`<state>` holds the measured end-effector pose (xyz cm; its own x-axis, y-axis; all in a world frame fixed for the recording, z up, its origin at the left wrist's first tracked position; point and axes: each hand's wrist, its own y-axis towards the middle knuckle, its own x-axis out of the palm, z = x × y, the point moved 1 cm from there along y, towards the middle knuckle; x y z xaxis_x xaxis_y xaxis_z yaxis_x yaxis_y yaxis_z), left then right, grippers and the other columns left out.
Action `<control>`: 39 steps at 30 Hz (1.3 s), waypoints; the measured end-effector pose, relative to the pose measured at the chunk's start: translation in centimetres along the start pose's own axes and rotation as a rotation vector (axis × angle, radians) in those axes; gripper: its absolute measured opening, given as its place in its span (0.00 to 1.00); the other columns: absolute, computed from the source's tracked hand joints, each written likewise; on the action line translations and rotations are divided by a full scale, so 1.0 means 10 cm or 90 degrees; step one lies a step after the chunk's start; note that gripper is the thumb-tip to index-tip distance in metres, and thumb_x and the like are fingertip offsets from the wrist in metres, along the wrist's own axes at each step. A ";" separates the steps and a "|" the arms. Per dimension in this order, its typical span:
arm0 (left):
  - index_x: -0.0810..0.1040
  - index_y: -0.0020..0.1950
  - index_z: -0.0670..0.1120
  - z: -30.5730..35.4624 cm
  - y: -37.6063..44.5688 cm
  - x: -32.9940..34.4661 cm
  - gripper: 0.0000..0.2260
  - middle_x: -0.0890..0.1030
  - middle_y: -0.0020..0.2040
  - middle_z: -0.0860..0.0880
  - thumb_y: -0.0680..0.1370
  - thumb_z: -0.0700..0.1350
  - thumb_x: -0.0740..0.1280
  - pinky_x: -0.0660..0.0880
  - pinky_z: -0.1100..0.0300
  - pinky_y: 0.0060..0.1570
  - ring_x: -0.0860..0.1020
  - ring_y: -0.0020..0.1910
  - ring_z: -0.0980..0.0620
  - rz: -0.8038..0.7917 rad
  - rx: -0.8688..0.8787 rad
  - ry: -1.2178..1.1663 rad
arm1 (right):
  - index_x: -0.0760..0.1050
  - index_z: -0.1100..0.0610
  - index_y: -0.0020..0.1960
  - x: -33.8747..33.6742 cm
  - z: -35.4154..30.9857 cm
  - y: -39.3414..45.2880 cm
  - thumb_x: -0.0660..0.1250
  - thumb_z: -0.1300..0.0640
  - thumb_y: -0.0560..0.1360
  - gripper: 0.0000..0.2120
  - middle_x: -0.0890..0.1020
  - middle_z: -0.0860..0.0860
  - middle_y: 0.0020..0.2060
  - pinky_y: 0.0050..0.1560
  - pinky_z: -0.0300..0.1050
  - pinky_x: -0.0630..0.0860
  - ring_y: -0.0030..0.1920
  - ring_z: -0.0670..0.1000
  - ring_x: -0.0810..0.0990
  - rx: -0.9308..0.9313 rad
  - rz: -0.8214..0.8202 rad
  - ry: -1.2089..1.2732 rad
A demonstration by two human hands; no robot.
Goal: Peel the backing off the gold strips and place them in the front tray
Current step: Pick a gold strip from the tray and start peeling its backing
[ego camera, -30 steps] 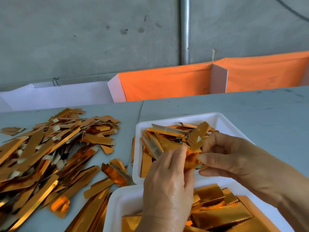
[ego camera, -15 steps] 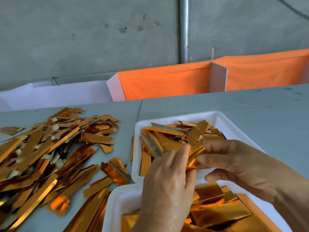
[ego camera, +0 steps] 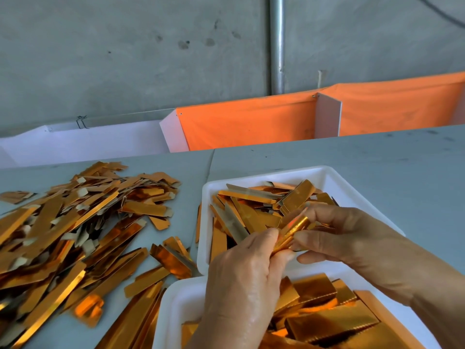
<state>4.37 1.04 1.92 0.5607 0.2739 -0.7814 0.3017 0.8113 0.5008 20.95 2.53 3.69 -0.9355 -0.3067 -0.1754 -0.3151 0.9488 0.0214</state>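
I see both hands, left hand and right hand, pinching one gold strip together above the far tray; the backing seems barely started, so a hard tug could tear or crease it.

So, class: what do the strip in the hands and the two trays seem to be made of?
Strip, pinched by the left hand and right hand: probably metallic foil or foil-faced paper; mirror-bright gold glints.
Far tray and near tray: likely moulded plastic or foam; matt white, rounded rims.
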 end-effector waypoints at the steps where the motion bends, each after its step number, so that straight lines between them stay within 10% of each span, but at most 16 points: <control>1: 0.79 0.56 0.51 0.01 0.01 0.00 0.16 0.82 0.41 0.57 0.77 0.57 0.60 0.78 0.66 0.37 0.79 0.37 0.59 -0.011 -0.011 -0.014 | 0.82 0.60 0.47 0.00 0.00 0.00 0.69 0.61 0.73 0.05 0.85 0.52 0.45 0.47 0.41 0.81 0.47 0.50 0.84 -0.001 0.018 -0.007; 8: 0.68 0.71 0.57 0.03 -0.03 -0.02 0.34 0.74 0.40 0.58 0.70 0.65 0.41 0.75 0.65 0.48 0.78 0.42 0.57 -0.014 -0.014 -0.067 | 0.80 0.60 0.43 -0.03 -0.01 0.02 0.69 0.61 0.71 0.02 0.85 0.54 0.43 0.51 0.43 0.81 0.46 0.52 0.85 -0.028 0.075 0.000; 20: 0.74 0.60 0.53 -0.05 -0.04 0.00 0.25 0.83 0.39 0.54 0.72 0.61 0.47 0.71 0.76 0.47 0.80 0.41 0.62 -0.161 -0.048 -0.155 | 0.82 0.48 0.45 -0.08 -0.01 0.02 0.72 0.51 0.64 0.10 0.81 0.55 0.43 0.52 0.48 0.79 0.48 0.55 0.81 -0.097 0.048 -0.046; 23: 0.71 0.62 0.52 -0.07 -0.04 0.01 0.15 0.83 0.45 0.52 0.78 0.54 0.58 0.77 0.62 0.52 0.80 0.42 0.51 -0.189 -0.061 -0.154 | 0.81 0.53 0.38 -0.10 -0.02 0.02 0.72 0.52 0.64 0.05 0.81 0.55 0.38 0.46 0.43 0.79 0.42 0.53 0.80 -0.107 0.044 -0.049; 30: 0.66 0.55 0.57 -0.01 -0.05 -0.01 0.14 0.81 0.43 0.53 0.76 0.59 0.48 0.71 0.72 0.25 0.75 0.24 0.62 -0.172 -0.061 -0.191 | 0.81 0.54 0.33 -0.09 -0.08 0.00 0.71 0.53 0.63 0.05 0.81 0.54 0.34 0.40 0.37 0.78 0.37 0.49 0.81 -0.086 0.047 -0.034; 34: 0.68 0.58 0.59 -0.03 -0.04 -0.02 0.24 0.77 0.38 0.61 0.72 0.67 0.44 0.70 0.75 0.37 0.77 0.36 0.63 -0.133 -0.038 -0.124 | 0.81 0.55 0.34 -0.02 -0.06 0.01 0.72 0.54 0.63 0.05 0.81 0.58 0.34 0.37 0.37 0.77 0.35 0.50 0.79 -0.067 0.101 -0.046; 39: 0.60 0.69 0.64 0.00 -0.04 0.03 0.30 0.68 0.58 0.71 0.69 0.72 0.54 0.60 0.80 0.48 0.65 0.54 0.71 -0.038 -0.003 -0.058 | 0.81 0.57 0.36 0.01 -0.04 0.03 0.73 0.59 0.68 0.03 0.79 0.56 0.31 0.37 0.36 0.78 0.32 0.49 0.78 -0.080 0.156 -0.069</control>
<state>4.45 0.84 1.49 0.6097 0.1770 -0.7727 0.3333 0.8271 0.4525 20.71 2.76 4.03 -0.9657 -0.0539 -0.2538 -0.1061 0.9747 0.1967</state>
